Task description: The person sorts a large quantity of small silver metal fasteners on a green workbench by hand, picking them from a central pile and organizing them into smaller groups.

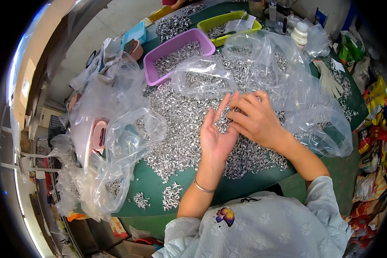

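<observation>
My left hand (219, 139) is turned palm up, with a small heap of silvery curved metal pieces (223, 121) resting on its palm and fingers. Over that heap my right hand (257, 119) bends its fingers, the tips touching the pieces; exactly which ones it pinches is hidden. Beneath both hands spreads a wide pile of similar hook-shaped metal pieces (176, 129). Two little separate heaps lie on the green tabletop left of my left forearm: a smaller heap (141, 200) and a larger heap (172, 196).
Behind the pile stand a purple basin (149, 69) and a yellow-green basin (221, 41), both holding metal pieces. Clear plastic bags (131, 148) cover the left side, and another clear bag (333, 129) lies right. A white bottle (300, 35) and a pale glove (328, 80) sit far right.
</observation>
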`<state>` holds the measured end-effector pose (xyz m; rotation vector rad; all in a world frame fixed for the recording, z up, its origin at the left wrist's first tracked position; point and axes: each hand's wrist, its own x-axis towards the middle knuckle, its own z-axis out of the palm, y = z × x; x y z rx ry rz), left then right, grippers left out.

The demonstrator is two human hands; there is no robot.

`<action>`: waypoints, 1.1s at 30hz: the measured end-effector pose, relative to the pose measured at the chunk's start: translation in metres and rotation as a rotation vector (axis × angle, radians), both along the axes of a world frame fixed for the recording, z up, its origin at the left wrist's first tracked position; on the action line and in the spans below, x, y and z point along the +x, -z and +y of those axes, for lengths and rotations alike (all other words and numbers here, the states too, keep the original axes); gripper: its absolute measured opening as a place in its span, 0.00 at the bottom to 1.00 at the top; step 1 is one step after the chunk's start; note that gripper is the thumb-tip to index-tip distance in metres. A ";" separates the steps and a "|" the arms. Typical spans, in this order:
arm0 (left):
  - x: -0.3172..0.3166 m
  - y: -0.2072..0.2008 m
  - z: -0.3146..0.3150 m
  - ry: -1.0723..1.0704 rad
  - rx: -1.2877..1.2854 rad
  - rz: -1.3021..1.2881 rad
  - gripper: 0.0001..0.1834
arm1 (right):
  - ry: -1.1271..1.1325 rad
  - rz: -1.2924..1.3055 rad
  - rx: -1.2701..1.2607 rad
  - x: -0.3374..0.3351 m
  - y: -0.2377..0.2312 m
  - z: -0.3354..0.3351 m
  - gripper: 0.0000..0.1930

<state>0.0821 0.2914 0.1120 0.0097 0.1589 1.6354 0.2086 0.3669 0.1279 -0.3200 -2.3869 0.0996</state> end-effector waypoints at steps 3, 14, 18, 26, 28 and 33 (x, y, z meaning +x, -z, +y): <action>0.002 -0.001 0.002 -0.032 0.000 0.085 0.27 | -0.009 -0.018 -0.042 -0.001 0.001 0.002 0.12; -0.002 0.017 0.008 -0.112 -0.035 -0.041 0.26 | 0.006 0.281 -0.591 -0.019 0.011 -0.003 0.05; -0.006 0.027 -0.001 -0.182 -0.311 -0.110 0.22 | -0.146 0.609 -1.281 -0.012 0.027 -0.001 0.05; -0.007 0.058 -0.030 -0.158 -0.470 -0.232 0.10 | -0.215 0.622 -1.804 -0.022 0.052 -0.014 0.08; -0.010 0.068 -0.036 -0.144 -0.409 -0.233 0.11 | -0.188 0.566 -1.765 -0.024 0.056 -0.019 0.08; -0.012 0.071 -0.036 -0.164 -0.472 -0.160 0.13 | -0.256 0.694 -1.765 -0.027 0.059 -0.021 0.08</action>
